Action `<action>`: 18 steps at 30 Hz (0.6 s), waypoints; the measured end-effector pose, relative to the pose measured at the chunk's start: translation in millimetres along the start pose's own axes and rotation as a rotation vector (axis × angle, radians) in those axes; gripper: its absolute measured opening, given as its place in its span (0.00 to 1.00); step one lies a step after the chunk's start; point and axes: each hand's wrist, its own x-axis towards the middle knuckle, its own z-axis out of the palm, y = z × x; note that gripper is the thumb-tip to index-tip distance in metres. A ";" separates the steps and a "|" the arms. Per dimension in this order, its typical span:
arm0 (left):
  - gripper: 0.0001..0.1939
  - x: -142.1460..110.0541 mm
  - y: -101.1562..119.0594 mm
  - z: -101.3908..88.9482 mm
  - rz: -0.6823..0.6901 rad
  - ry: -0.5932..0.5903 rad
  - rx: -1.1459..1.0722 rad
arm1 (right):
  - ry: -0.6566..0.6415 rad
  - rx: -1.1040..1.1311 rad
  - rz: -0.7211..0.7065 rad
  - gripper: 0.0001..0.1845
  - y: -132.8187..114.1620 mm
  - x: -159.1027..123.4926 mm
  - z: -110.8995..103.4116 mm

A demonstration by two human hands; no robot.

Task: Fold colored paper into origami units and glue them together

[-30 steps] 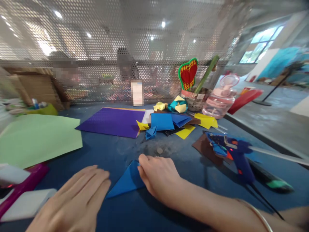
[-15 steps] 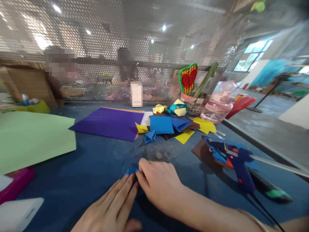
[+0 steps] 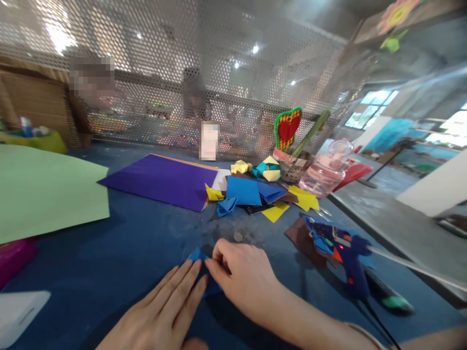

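A small folded piece of blue paper (image 3: pixel 198 253) lies on the dark blue tabletop, mostly covered by my hands. My left hand (image 3: pixel 160 302) rests on it with straight fingers laid flat, fingertips near its upper point. From the right, my right hand (image 3: pixel 245 273) has its fingers curled in, thumb and forefinger closed at the paper's edge beside my left fingertips. Beyond them sit a small folded blue paper piece (image 3: pixel 226 206) and a yellow one (image 3: pixel 213 193).
Purple sheets (image 3: pixel 160 181) and a light green sheet (image 3: pixel 51 194) lie left. Blue squares (image 3: pixel 242 190) and yellow paper (image 3: pixel 276 212) are ahead. A hot glue gun (image 3: pixel 350 257) lies right, its cord trailing forward. A pink clear bottle (image 3: pixel 323 172) stands near the table edge.
The view has tilted and shifted slightly. My right thumb and forefinger have shifted a little, and more of the blue paper shows between and below my hands. My left hand stays flat on it.
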 end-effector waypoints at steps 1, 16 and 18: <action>0.27 -0.1 -0.1 0.1 0.003 -0.001 0.007 | -0.005 -0.001 0.003 0.08 -0.4 0.1 -0.3; 0.33 -11.4 -3.3 12.9 0.093 0.021 0.000 | -0.046 0.074 0.011 0.19 -0.4 -15.4 -9.6; 0.30 -12.7 0.6 14.2 0.036 0.009 -0.039 | -0.021 0.061 -0.005 0.22 0.7 -19.1 -5.7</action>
